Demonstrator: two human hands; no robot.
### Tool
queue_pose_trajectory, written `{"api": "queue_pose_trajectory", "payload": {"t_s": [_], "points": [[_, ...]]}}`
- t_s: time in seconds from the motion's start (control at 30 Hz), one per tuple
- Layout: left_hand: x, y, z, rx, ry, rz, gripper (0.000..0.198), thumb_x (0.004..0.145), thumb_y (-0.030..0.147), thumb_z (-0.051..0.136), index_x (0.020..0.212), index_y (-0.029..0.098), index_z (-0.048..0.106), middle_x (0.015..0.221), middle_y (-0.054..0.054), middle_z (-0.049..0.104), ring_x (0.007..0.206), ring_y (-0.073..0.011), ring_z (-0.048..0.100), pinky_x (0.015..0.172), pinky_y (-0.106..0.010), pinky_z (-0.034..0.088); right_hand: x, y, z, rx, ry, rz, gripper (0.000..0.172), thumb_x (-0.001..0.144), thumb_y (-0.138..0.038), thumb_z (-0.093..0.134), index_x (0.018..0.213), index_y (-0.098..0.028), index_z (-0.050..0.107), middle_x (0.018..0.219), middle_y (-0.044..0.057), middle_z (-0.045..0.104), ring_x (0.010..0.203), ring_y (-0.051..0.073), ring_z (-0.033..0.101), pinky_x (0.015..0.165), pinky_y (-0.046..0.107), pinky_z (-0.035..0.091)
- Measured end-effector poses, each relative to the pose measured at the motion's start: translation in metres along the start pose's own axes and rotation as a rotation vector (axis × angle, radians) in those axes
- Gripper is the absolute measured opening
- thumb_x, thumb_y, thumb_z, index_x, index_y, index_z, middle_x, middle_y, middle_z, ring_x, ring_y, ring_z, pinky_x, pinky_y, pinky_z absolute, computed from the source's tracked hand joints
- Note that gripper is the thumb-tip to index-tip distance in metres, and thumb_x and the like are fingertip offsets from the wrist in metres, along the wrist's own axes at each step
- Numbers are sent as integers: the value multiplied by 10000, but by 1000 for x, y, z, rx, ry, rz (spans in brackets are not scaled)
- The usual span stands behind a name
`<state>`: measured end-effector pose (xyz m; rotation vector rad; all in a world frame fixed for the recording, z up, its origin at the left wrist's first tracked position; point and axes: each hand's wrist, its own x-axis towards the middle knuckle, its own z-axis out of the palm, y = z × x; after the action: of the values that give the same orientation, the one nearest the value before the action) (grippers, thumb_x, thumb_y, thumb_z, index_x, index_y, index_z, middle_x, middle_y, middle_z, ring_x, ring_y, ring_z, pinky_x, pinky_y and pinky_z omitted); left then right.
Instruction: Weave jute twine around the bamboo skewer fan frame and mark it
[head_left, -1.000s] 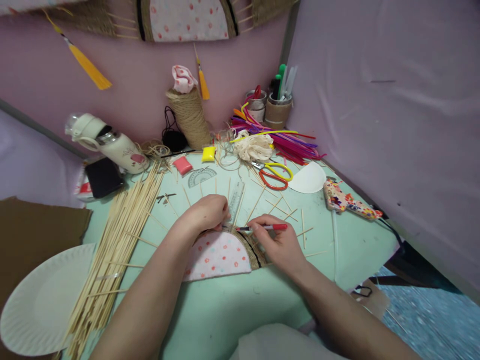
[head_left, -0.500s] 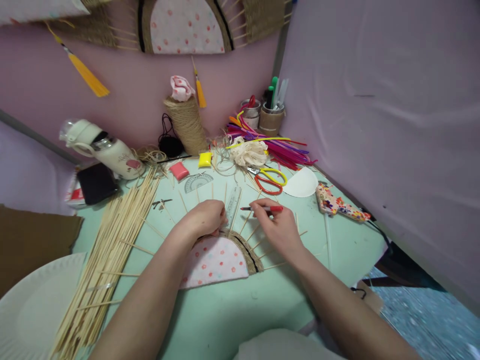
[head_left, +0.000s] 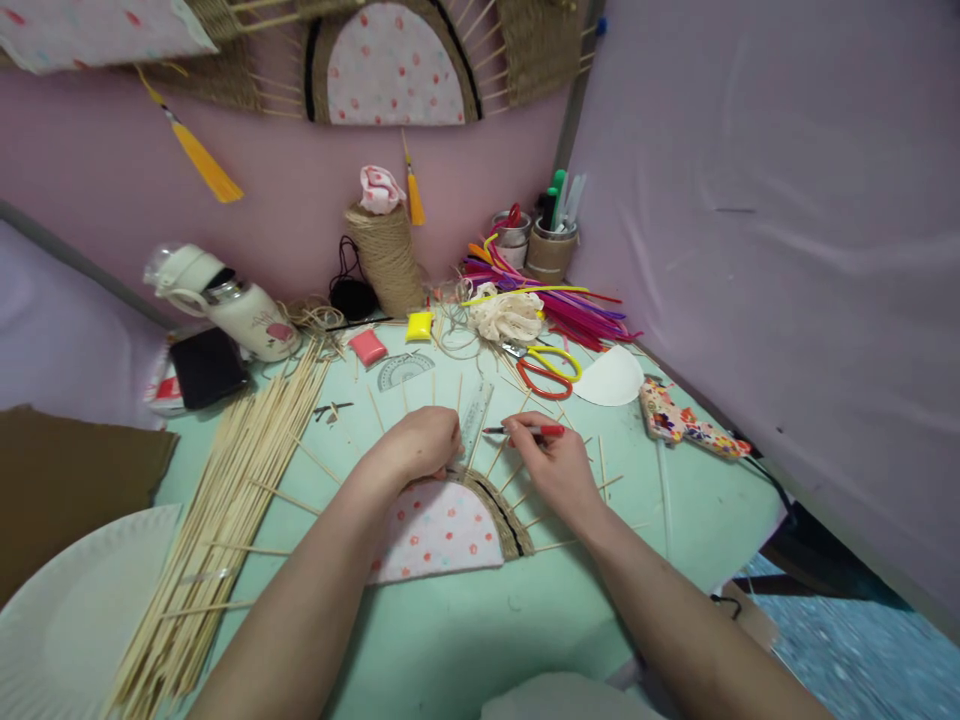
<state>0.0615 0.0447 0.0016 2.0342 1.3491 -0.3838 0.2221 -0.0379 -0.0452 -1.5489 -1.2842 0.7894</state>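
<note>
On the table lies a half-round piece (head_left: 442, 530) covered in white dotted fabric, edged with twine and a black band, with thin sticks fanning out from it. My left hand (head_left: 427, 443) is closed at the top of the twine edge, on the lower end of a clear ruler (head_left: 476, 415) that lies along the sticks. What its fingertips press is partly hidden. My right hand (head_left: 553, 462) grips a red pen (head_left: 536, 431) above the sticks on the right, its tip pointing left toward the ruler, apart from it.
A bundle of sticks (head_left: 225, 500) and a paper plate (head_left: 67, 610) lie left. Behind are a bottle (head_left: 240, 310), a twine spool (head_left: 386, 260), a protractor (head_left: 405, 371), scissors (head_left: 547, 378) and pipe cleaners (head_left: 570, 310). A flowered glue gun (head_left: 690, 420) lies right.
The whole view has shifted slightly, so things appear a little lower and farther right. Both hands keep nearly the same places, still holding the ruler and the pen.
</note>
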Motion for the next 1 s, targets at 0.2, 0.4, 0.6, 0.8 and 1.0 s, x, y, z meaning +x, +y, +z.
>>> {"api": "queue_pose_trajectory", "payload": {"t_s": [0.2, 0.4, 0.6, 0.8, 1.0], "points": [[-1, 2, -1, 7, 1, -8, 247, 611, 148, 434, 766, 141, 626, 608, -77, 665, 510, -160, 602, 448, -221, 386, 0, -1, 1, -2, -14, 5, 296, 854, -391, 503, 813, -154, 676, 702, 34, 674, 633, 159, 591, 610, 248, 430], [-2, 2, -2, 17, -13, -21, 289, 615, 147, 432, 810, 124, 644, 607, -87, 670, 518, -172, 602, 466, -235, 394, 0, 2, 1, -4, -20, -5, 282, 856, -377, 508, 829, -156, 680, 751, 45, 694, 654, 161, 610, 632, 249, 443], [1, -2, 1, 11, -15, -22, 271, 639, 154, 447, 821, 137, 647, 647, -81, 679, 538, -169, 610, 505, -239, 409, 0, 4, 2, 0, -28, -10, 286, 855, -382, 504, 831, -159, 683, 752, 45, 697, 661, 166, 617, 638, 256, 452], [2, -2, 2, 10, -12, -30, 214, 647, 158, 460, 773, 146, 632, 626, -78, 669, 523, -168, 602, 487, -239, 398, 0, 2, 2, 12, -28, -11, 282, 853, -381, 509, 834, -158, 681, 747, 49, 696, 662, 171, 622, 625, 259, 452], [3, -2, 3, 10, -2, -13, 215, 632, 146, 454, 759, 144, 627, 696, -91, 690, 533, -169, 613, 507, -249, 410, 0, 3, 1, 0, -31, -16, 281, 856, -373, 500, 841, -157, 680, 733, 42, 690, 648, 164, 613, 609, 253, 444]]}}
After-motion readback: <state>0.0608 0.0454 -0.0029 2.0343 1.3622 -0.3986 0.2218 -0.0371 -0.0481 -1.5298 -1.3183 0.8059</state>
